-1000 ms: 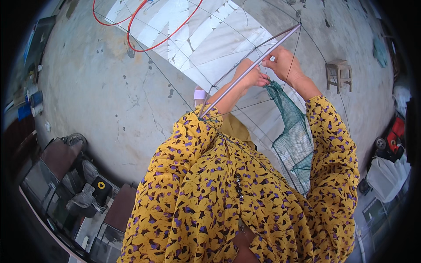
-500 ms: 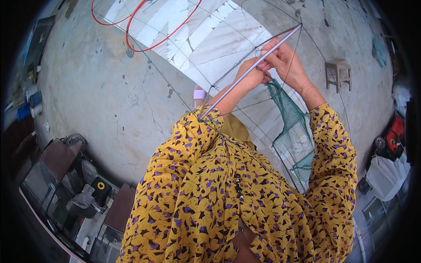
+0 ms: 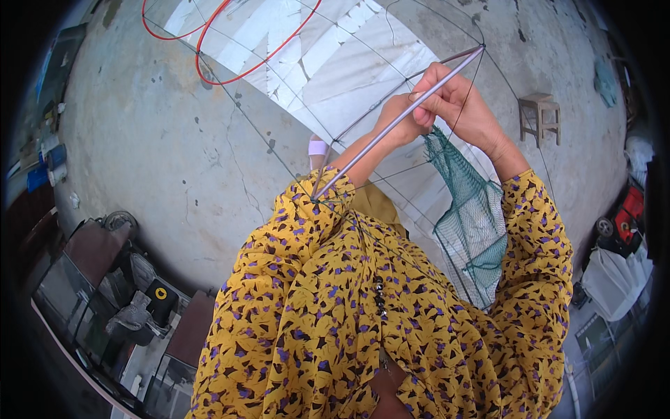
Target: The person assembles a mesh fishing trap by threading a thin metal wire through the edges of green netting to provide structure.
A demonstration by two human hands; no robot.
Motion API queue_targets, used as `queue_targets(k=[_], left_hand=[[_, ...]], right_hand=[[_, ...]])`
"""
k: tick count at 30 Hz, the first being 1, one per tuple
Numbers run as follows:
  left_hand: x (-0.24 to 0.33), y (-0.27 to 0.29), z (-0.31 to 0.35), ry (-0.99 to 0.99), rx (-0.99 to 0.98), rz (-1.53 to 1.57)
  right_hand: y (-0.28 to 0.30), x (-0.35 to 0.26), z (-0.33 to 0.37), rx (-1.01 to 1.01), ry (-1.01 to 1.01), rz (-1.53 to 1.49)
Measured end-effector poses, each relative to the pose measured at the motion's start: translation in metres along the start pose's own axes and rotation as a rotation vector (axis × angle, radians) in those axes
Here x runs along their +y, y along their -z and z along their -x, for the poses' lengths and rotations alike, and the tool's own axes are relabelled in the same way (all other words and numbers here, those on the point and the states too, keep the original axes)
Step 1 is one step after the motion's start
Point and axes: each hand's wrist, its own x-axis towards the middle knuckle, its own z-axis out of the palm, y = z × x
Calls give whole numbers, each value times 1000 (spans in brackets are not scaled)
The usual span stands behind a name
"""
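A rigid frame of thin purple-grey rods [image 3: 453, 73] with dark cords slants across in front of my hands, its lower corner by my left sleeve. My left hand [image 3: 392, 115] is closed beneath the near rod, gripping the top of a green mesh net [image 3: 464, 192]. The net hangs down beside my right sleeve. My right hand [image 3: 466, 108] meets the left at the rod, thumb and fingers pinched together. Whatever lies in that pinch is hidden behind the rod and fingers.
Red hoops [image 3: 266, 61] joined by dark cords reach across the upper left, over a white patchwork sheet [image 3: 328, 87] on the concrete floor. A small wooden stool [image 3: 539, 115] stands at right. Brown-topped equipment [image 3: 101, 251] fills the lower left; a white bag [image 3: 614, 283] sits far right.
The rod frame has shifted slightly downward at its near corner. My right hand has turned and its fingers have closed in against the left hand. The net still hangs from the left.
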Motion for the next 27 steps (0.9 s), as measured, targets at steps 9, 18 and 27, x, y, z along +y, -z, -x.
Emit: queue_targets(k=[9,18,27], left_hand=[[10,-3,1,12,-107,320],[-1,-9,-5,24,-4,-146],[-5,-2,0,289,-151,366]], right_hand=[[5,-10,14,-118,44,-205],[12,-15,18,-76,85,-532],[28,-14,23,227,97,-316]])
